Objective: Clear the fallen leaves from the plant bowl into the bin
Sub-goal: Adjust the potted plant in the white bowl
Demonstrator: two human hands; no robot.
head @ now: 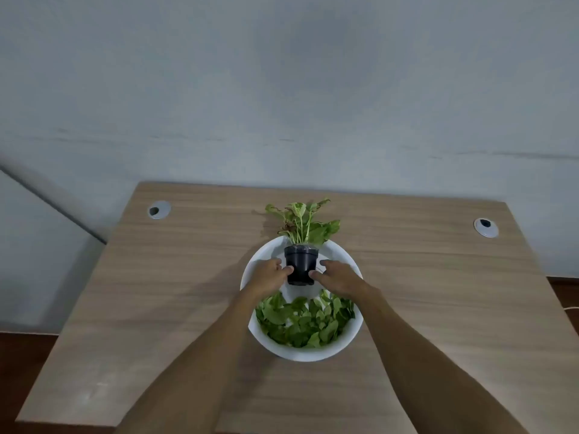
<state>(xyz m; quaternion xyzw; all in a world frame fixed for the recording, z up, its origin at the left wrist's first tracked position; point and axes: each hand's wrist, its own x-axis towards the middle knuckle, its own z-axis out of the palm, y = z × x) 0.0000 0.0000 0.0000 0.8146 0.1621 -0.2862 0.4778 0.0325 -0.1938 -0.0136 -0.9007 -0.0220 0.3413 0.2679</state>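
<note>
Fingers [286,270] of both hands pinch the black pot [300,267] inside the white bowl [313,355]. Judged step: lifting it clear. Next, gather the leaves [304,324]; no bin visible.

A light wood-grain desk [156,308] stands against a pale wall. Two round grey cable grommets are set into its top, one [159,209] near the far left corner, the other [485,227] near the far right. A white bowl [313,355] rests directly on the desk, about mid-width.
</note>
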